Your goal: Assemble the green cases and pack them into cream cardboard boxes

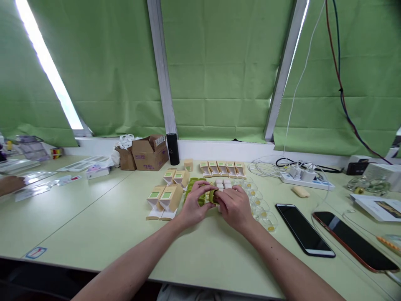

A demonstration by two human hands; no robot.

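My left hand (196,205) pinches a small olive-green hollow piece (213,196) between thumb and fingers. The fingers of my right hand (235,208) press at the open side of that same piece; what is inside it is hidden. Under and behind my left hand are more green pieces (191,184). Small white blocks (223,183) lie beyond my right hand, partly covered by it. To the right of that hand, clear plastic covers with yellow spots (257,202) stand in rows. Open cream cartons with green labels (171,197) sit left of my left hand.
Several more cartons (222,169) line up at the back, near a black cylinder (172,149) and a cardboard box (149,154). Two phones (303,229) (355,240) lie right, before a power strip (308,180) and cables. Another person's hand (11,184) shows far left.
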